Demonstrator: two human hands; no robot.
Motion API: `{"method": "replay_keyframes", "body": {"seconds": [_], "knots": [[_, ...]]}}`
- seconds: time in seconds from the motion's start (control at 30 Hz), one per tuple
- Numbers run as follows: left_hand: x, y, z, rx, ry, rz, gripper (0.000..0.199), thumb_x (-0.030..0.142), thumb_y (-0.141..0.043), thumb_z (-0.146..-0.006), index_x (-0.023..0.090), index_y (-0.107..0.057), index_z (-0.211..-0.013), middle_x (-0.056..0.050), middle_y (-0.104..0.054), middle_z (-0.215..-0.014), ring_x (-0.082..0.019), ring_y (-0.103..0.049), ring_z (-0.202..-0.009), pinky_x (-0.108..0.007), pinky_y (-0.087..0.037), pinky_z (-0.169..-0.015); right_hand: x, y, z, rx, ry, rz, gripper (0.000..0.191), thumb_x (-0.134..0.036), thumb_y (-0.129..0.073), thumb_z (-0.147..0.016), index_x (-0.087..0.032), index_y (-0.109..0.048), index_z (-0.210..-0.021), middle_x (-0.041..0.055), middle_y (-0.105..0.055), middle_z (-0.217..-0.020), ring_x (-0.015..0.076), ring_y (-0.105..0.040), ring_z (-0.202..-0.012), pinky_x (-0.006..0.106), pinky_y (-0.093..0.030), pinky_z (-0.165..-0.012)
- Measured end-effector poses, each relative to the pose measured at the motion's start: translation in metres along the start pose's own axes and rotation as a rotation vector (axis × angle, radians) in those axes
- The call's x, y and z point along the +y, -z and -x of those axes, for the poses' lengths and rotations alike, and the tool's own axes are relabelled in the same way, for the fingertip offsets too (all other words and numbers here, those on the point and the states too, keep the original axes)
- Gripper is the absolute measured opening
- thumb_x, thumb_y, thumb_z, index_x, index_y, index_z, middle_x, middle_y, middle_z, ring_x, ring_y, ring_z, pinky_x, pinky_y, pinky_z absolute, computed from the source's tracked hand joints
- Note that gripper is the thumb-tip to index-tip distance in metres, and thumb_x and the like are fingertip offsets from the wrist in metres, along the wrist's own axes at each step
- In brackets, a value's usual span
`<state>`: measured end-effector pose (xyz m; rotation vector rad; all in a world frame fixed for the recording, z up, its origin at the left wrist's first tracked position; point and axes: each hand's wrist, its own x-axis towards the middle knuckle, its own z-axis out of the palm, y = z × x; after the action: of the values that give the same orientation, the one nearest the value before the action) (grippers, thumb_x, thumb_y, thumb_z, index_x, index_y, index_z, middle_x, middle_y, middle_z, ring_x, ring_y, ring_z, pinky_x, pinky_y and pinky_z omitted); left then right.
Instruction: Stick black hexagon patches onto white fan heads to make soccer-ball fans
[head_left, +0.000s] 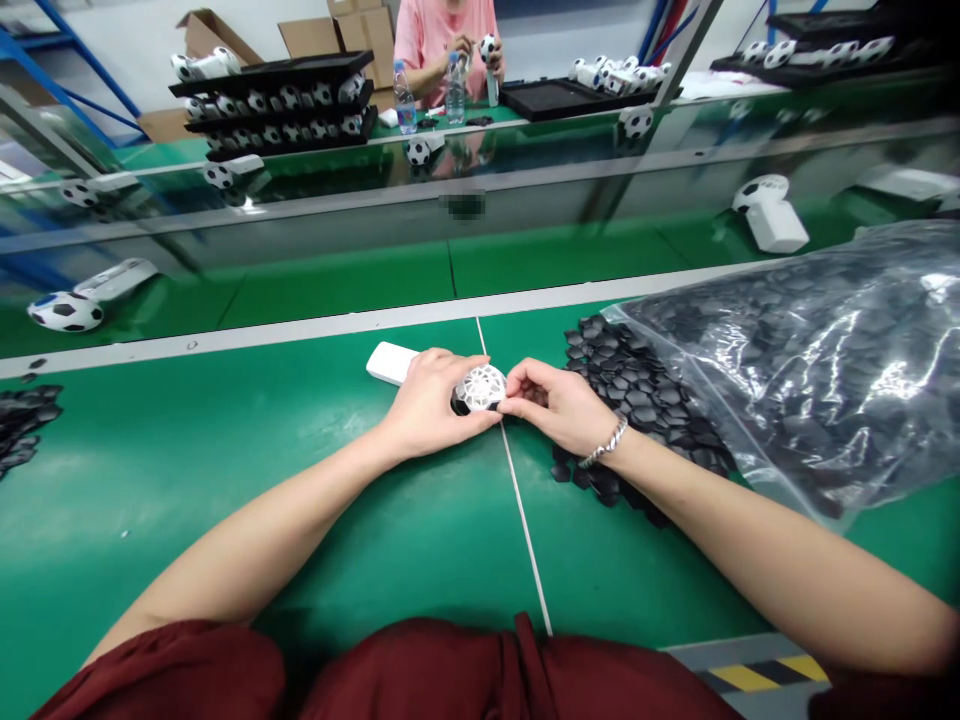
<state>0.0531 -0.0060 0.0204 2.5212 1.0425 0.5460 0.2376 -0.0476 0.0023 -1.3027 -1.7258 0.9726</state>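
My left hand (431, 405) is wrapped round a handheld device with a football-shaped head (481, 387). The head shows a white openwork face and some black patches low on its side. Its white handle (391, 363) sticks out to the left beyond my fingers. My right hand (551, 400) pinches at the right edge of the head, thumb and forefinger together. Whatever lies between those fingertips is too small to make out. Just right of that hand a heap of small black patches (634, 380) spreads on the green table (315, 560).
A clear plastic bag (840, 350) full of black patches lies at the right. More loose patches (26, 420) are at the left edge. Beyond the pale rail, football-headed devices (66, 311) rest on a green belt (345, 275). A co-worker (448, 50) sits opposite beside stacked black trays (281, 105).
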Motion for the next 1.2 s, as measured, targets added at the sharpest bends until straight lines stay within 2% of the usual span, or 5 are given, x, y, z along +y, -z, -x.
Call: {"method": "replay_keyframes", "body": {"seconds": [0.23,0.43,0.9,1.1,1.2], "knots": [[0.000,0.002,-0.001,-0.040,-0.015,0.021,0.055,0.045,-0.064,-0.066,0.020,-0.054,-0.114,-0.006,-0.062,-0.100,-0.024,-0.050,-0.093,-0.039,-0.038,-0.086,0.004,0.002,-0.004,-0.031,0.005,-0.062,0.043,-0.030,-0.068,-0.066,-0.022,-0.050,-0.105,0.0068,-0.051,-0.111,0.0199,-0.054,-0.097,0.030,-0.053,-0.067],[-0.001,0.003,-0.002,-0.052,-0.044,0.058,0.055,0.047,-0.065,-0.065,0.021,-0.053,-0.113,-0.005,-0.061,-0.106,-0.023,-0.050,-0.095,-0.039,-0.036,-0.088,0.000,0.001,-0.001,0.047,0.126,0.012,0.022,-0.027,-0.067,-0.069,-0.023,-0.060,-0.090,0.0058,-0.055,-0.105,0.0214,-0.052,-0.102,0.032,-0.052,-0.072],[0.003,-0.001,0.000,-0.011,-0.010,0.042,0.052,0.040,-0.065,-0.065,0.019,-0.055,-0.112,-0.005,-0.063,-0.102,-0.024,-0.049,-0.095,-0.039,-0.037,-0.087,-0.001,0.000,-0.003,-0.042,0.036,0.000,0.037,-0.029,-0.062,-0.072,-0.019,-0.049,-0.106,0.0072,-0.059,-0.108,0.0179,-0.058,-0.098,0.030,-0.052,-0.074],[0.001,0.001,-0.002,-0.080,-0.080,0.038,0.062,0.052,-0.065,-0.063,0.020,-0.052,-0.114,-0.006,-0.060,-0.108,-0.026,-0.048,-0.102,-0.049,-0.022,-0.102,-0.001,0.055,-0.012,0.162,-0.070,0.559,0.008,-0.025,-0.058,-0.074,-0.018,-0.062,-0.071,0.0016,-0.064,-0.072,0.0133,-0.058,-0.065,0.027,-0.047,-0.066],[0.002,0.006,-0.002,-0.137,-0.072,0.045,0.058,0.048,-0.063,-0.067,0.021,-0.051,-0.117,-0.007,-0.058,-0.113,-0.028,-0.042,-0.112,-0.054,-0.012,-0.105,-0.003,0.071,-0.012,0.094,-0.204,0.799,0.008,-0.021,-0.058,-0.073,-0.019,-0.064,-0.068,0.0001,-0.064,-0.067,0.0135,-0.058,-0.062,0.025,-0.045,-0.063]]}}
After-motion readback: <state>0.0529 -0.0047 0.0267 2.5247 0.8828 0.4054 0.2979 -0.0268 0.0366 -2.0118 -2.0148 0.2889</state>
